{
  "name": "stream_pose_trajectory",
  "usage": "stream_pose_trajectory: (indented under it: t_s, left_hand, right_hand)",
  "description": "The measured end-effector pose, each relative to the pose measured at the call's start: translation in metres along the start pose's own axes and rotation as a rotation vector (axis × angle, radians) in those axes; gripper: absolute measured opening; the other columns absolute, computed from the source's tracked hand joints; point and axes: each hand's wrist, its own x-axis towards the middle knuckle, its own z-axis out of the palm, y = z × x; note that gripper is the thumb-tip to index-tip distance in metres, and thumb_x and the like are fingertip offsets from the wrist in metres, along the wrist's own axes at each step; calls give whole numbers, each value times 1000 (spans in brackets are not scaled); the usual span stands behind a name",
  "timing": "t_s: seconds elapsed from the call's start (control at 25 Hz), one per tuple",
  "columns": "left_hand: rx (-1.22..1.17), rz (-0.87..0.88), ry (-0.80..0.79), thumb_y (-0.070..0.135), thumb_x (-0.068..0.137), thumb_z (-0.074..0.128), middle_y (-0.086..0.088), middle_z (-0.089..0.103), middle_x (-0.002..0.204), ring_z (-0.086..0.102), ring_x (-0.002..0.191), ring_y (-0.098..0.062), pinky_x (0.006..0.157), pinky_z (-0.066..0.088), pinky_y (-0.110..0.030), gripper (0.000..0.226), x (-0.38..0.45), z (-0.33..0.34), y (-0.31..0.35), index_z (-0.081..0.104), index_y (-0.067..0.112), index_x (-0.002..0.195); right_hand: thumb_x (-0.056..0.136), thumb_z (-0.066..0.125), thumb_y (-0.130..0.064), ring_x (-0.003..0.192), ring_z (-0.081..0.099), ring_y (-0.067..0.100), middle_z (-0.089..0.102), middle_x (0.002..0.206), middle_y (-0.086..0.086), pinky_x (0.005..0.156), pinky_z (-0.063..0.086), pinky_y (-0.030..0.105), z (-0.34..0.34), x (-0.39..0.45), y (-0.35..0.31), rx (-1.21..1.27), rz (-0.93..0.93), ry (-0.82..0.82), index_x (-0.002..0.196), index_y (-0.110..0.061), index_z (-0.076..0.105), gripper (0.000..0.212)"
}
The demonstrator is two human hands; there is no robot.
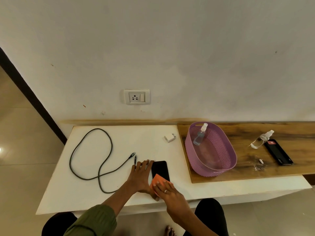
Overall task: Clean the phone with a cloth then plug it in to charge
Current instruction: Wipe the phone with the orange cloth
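Phone (160, 168) lies flat near the front edge of the white table (85, 198). The right hand (167, 190) presses an orange cloth (157, 180) on it, fingers straight. The left hand (140, 176) rests flat beside it, fingers spread. A cable (90, 150) lies to the left.

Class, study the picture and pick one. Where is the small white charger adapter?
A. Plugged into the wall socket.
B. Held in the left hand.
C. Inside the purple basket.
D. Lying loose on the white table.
D: the small white charger adapter lies unplugged on the white table, left of the purple woven plastic basket, while the white wall socket holds nothing.
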Motion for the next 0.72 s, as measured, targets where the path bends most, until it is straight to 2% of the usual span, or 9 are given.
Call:
stream_pose_trajectory:
  t_s: [0.08, 0.2, 0.28, 0.48, 0.56, 0.64, 0.72]
  left_hand:
    - [-4, 1, -5, 90, 39, 69, -2, 2, 165, 9, 149, -36, 122, 13, -54, 154, 0, 0, 0, -9, 26, 155]
    - [1, -4, -6, 94, 34, 65, -2, 0, 165, 10, 149, -36, 121, 15, -53, 157, 0, 1, 0, -9, 27, 155]
    - [3, -6, -2, 94, 33, 65, -2, 1, 165, 10, 148, -36, 121, 15, -54, 157, 0, 1, 1, -9, 27, 155]
    - [-1, -1, 2, 93, 34, 66, -2, 0, 165, 9, 149, -36, 121, 15, -54, 157, 0, 1, 1, -9, 27, 155]
    - [3, 6, 5, 91, 37, 68, -2, 2, 164, 11, 148, -36, 121, 15, -54, 155, -1, 1, 0, -9, 26, 155]
    - [20, 18, 9, 87, 43, 70, -3, 4, 164, 12, 148, -36, 121, 16, -54, 151, -1, 2, -1, -10, 25, 155]
    - [31, 19, 10, 86, 46, 70, -4, 3, 164, 12, 147, -36, 121, 16, -54, 149, 0, 2, -1, -10, 25, 155]
  right_hand:
    - [93, 56, -9, 150, -1, 25, 0, 163, -3, 120, 4, 37, 0, -3, 8, 15, 25, 41, 153, -28, -2, 86]
    - [93, 55, -8, 150, 2, 27, 1, 163, -8, 118, 22, 41, -6, -6, 27, 89, 171, 77, 153, -35, 0, 86]
    - [94, 52, -6, 150, 0, 27, -1, 163, -9, 118, 23, 40, -7, -7, 35, 120, 249, 103, 152, -36, -1, 85]
    - [90, 52, 0, 149, -11, 23, -14, 161, -8, 119, 19, 43, 8, -8, 16, 183, 266, 71, 152, -33, -7, 92]
    - [90, 53, -3, 148, -15, 25, -21, 159, 0, 120, 4, 45, 15, -5, 5, 141, 173, -17, 152, -28, -9, 91]
    - [93, 51, -7, 148, -17, 29, -20, 159, 8, 119, -9, 44, 19, -2, -3, 68, 75, -102, 153, -21, -9, 86]
    - [93, 51, -7, 148, -15, 28, -14, 162, 6, 118, -11, 41, 19, -3, -3, 63, 47, -102, 153, -19, -8, 85]
